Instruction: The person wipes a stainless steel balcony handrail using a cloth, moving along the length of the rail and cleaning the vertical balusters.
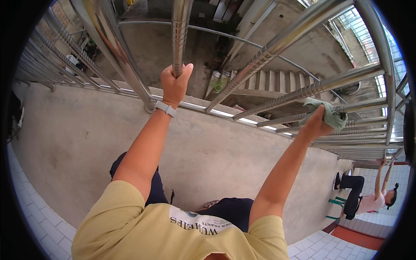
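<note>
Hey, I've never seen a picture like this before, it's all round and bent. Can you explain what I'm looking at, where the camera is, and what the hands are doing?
The picture comes from a wide fisheye camera worn on a person's head, looking down along their own arms, so straight bars appear curved. No machine here: two bare hands. The left hand, with a pale wristband, grips an upright bar of a shiny steel railing. The right hand presses a greenish cloth against one of the railing's bars. The railing stands on a grey concrete ledge; beyond it, far below, are concrete stairs. At lower right, another person reaches up at the same railing.
</note>
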{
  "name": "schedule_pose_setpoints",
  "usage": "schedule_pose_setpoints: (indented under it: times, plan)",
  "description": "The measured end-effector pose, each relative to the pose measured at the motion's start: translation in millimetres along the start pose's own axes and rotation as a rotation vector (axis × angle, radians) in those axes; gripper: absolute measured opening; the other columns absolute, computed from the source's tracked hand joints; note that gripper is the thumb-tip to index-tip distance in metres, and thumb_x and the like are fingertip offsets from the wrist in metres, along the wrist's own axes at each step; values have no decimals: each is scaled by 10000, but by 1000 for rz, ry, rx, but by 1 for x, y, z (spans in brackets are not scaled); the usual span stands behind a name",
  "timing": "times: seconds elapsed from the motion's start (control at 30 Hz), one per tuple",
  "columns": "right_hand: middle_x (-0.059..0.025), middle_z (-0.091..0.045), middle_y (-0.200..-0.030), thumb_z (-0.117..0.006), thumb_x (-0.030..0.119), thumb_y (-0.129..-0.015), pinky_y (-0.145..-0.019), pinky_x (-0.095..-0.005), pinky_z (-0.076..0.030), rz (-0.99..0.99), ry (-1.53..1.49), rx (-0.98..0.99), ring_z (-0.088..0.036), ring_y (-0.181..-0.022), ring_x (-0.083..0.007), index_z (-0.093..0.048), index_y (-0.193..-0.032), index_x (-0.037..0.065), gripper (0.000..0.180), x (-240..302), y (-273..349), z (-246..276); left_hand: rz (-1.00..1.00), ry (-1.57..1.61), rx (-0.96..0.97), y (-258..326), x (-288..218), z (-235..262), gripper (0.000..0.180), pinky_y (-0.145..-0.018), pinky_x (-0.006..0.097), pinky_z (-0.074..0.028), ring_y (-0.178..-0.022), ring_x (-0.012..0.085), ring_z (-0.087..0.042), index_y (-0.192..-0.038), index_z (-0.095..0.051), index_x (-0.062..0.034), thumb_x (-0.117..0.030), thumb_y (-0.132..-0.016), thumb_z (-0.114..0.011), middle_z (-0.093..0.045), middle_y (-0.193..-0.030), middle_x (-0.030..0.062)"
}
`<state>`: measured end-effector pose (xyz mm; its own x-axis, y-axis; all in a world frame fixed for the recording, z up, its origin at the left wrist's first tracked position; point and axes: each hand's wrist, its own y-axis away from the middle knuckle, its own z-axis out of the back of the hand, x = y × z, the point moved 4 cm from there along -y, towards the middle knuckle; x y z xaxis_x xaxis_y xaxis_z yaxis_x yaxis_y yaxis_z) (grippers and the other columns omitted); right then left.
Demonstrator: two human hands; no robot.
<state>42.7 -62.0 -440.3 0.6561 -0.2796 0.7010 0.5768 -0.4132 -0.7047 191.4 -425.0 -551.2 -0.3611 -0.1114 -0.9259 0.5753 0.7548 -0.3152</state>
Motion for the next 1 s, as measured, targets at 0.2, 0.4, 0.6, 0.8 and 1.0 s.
schedule_pose_setpoints:
  times: [0.2, 0.4, 0.6, 0.8, 1.0]
  plan:
    - [-90, -607, -1057, -687, 49, -704, -876, -309, -460, -137, 229, 131, -589, -941, -187, -500, -1150, -42, 492, -62, 57, 16, 8, -5, -8, 3, -5, -4, 370, -436, 218, -285, -445, 36, -344, -536, -405, -103, -94, -846, -606, -383, -482, -48]
    - [-73, -642, -984, -723, 56, -692, -831, -299, -470, -237, 118, 155, -615, -847, -180, -583, -1005, -31, 353, -119, 108, 28, -24, 43, -5, 2, 1, -3, 359, -444, 223, -293, -457, 39, -365, -543, -421, -96, -112, -837, -626, -406, -492, -50]
    - [-103, -659, -1009, -783, 205, -661, -878, -357, -459, -340, 446, 269, -622, -924, -257, -612, -1029, 5, 453, -138, 143, 33, 79, 47, -1, -1, 2, 4, 371, -458, 221, -291, -472, 34, -382, -529, -424, -98, -134, -829, -641, -423, -495, -44]
    - [-91, -663, -995, -776, 156, -667, -838, -311, -480, -473, 294, 238, -632, -914, -203, -606, -1048, 7, 443, -169, 195, 54, -4, 74, 32, -2, -4, -4, 395, -479, 229, -324, -424, 54, -321, -531, -367, -112, -89, -858, -588, -364, -471, -39]
    - [-68, -649, -1006, -777, 60, -666, -833, -271, -474, -593, 254, 165, -612, -903, -155, -603, -1045, -2, 421, -178, 200, 56, -31, 92, 55, -2, 1, -1, 390, -448, 227, -317, -446, 46, -362, -521, -399, -99, -95, -832, -634, -391, -476, -45]
